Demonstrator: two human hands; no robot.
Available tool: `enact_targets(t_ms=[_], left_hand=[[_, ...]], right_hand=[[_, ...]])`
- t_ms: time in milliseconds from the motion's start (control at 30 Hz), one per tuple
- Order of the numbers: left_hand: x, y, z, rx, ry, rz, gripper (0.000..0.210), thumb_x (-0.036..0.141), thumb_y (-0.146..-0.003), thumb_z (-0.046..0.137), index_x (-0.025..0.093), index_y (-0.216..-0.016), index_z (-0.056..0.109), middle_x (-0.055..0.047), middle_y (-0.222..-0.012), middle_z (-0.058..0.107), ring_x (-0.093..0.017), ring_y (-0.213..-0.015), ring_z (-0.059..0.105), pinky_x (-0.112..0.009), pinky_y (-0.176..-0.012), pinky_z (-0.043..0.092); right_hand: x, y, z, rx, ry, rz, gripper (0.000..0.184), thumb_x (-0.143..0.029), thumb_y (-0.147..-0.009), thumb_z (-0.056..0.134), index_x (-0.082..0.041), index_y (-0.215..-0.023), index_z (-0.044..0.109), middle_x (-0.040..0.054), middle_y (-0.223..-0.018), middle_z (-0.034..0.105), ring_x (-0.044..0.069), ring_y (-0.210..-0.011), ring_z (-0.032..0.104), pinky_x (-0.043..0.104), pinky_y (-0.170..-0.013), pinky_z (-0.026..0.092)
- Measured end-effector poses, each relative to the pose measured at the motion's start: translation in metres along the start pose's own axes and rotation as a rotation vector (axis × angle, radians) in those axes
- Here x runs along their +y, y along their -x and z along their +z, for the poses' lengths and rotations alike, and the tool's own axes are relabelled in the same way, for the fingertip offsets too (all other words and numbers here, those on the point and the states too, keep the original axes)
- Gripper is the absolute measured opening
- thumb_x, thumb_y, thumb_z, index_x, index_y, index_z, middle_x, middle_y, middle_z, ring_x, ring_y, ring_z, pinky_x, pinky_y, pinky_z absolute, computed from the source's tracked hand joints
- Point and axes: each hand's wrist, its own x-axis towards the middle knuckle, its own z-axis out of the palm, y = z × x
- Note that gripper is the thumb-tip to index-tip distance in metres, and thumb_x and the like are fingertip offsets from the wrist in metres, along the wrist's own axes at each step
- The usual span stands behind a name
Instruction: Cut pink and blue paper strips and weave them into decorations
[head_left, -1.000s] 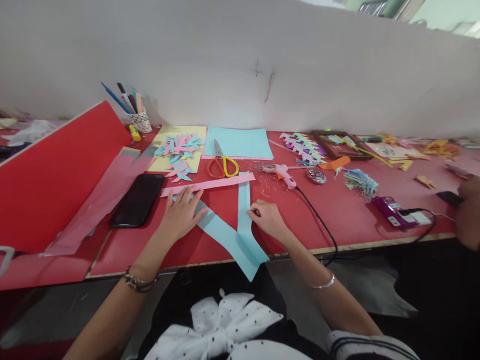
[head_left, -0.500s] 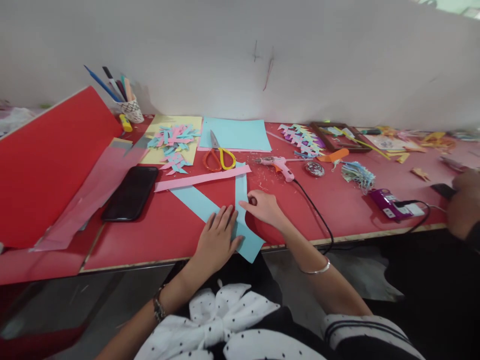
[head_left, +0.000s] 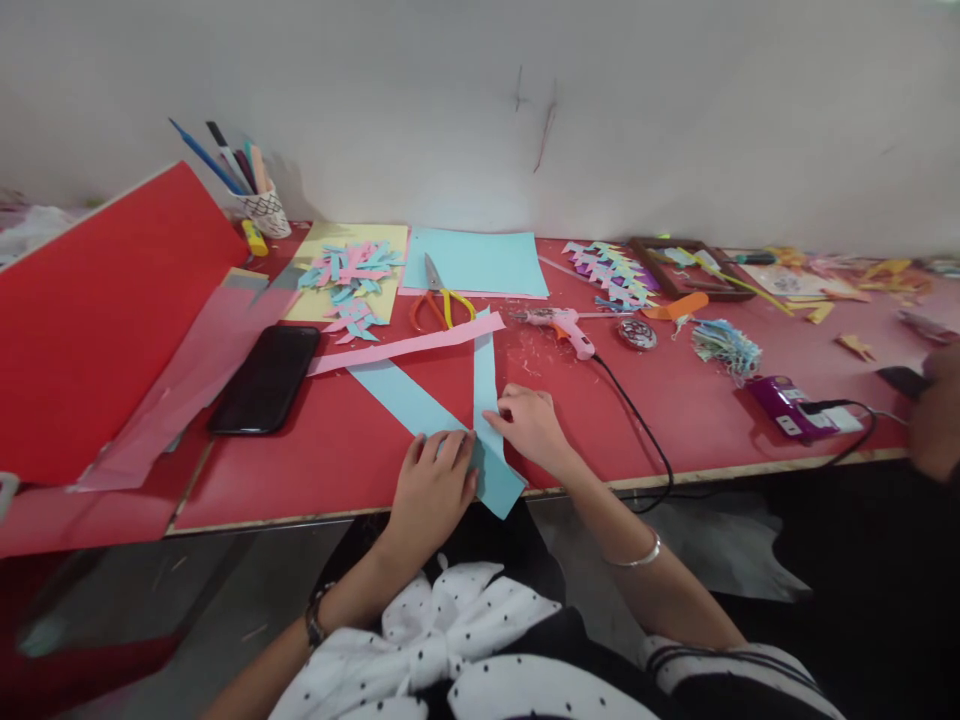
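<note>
left hand point(head_left: 431, 492) moved onto blue paper point(head_left: 499, 486), fingers half-curled; right hand point(head_left: 531, 428)'s hold unclear.

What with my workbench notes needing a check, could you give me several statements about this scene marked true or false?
1. The left hand touches the blue paper strip. True.
2. The right hand holds the glue gun. False: the right hand is at the blue paper strip; the glue gun lies on the red desk.
3. The pink strip lies over part of the blue paper strip. True.
4. The scissors stand in the pen cup. False: the scissors lie flat.
</note>
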Motion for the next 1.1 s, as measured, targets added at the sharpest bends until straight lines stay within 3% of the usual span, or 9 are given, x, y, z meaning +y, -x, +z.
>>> enact_targets(t_ms=[267,467,667,900,1100], left_hand=[[0.004,-0.002,-0.009,-0.164,0.011,-0.015,0.039,0.022,-0.084,0.042,0.020,-0.122,0.048,-0.007,-0.113,0.058,-0.023,-0.104,0.050,-0.045,-0.092,0.039],[0.009,0.004,-0.007,-0.169,-0.036,0.003,0.041,0.031,-0.085,0.044,0.025,-0.125,0.045,-0.011,-0.119,0.054,-0.026,-0.112,0.046,-0.046,-0.091,0.040],[0.013,0.008,-0.003,-0.136,-0.063,0.000,0.047,0.041,-0.082,0.046,0.022,-0.125,0.046,-0.014,-0.123,0.053,-0.029,-0.115,0.045,-0.048,-0.093,0.038],[0.015,0.010,-0.001,-0.131,-0.065,0.008,0.052,0.045,-0.081,0.046,0.021,-0.127,0.044,-0.015,-0.124,0.052,-0.030,-0.116,0.043,-0.047,-0.093,0.036],[0.016,0.012,-0.001,-0.175,-0.067,0.003,0.055,0.048,-0.079,0.047,0.024,-0.129,0.041,-0.017,-0.128,0.048,-0.033,-0.118,0.041,-0.051,-0.092,0.035]], right_hand=[[0.013,0.003,0.006,0.087,-0.035,-0.063,0.031,-0.023,-0.078,0.054,-0.015,-0.050,0.043,-0.0031,-0.062,0.041,0.009,-0.059,0.041,0.023,-0.060,0.025],[0.021,0.004,0.003,0.092,-0.051,-0.037,0.031,-0.023,-0.079,0.053,-0.016,-0.050,0.041,-0.0033,-0.060,0.039,0.009,-0.056,0.040,0.023,-0.057,0.025],[0.015,0.013,0.000,0.087,-0.062,0.006,0.031,-0.034,-0.075,0.056,-0.016,-0.053,0.046,-0.0029,-0.064,0.043,0.010,-0.063,0.045,0.024,-0.063,0.026],[0.010,0.027,-0.003,-0.007,-0.118,0.105,0.032,-0.027,-0.078,0.053,-0.014,-0.050,0.047,-0.0044,-0.065,0.048,0.008,-0.064,0.047,0.028,-0.072,0.024],[0.012,0.027,-0.006,-0.018,-0.080,0.111,0.031,-0.025,-0.078,0.052,-0.014,-0.049,0.047,-0.0042,-0.062,0.045,0.008,-0.059,0.043,0.025,-0.063,0.023]])
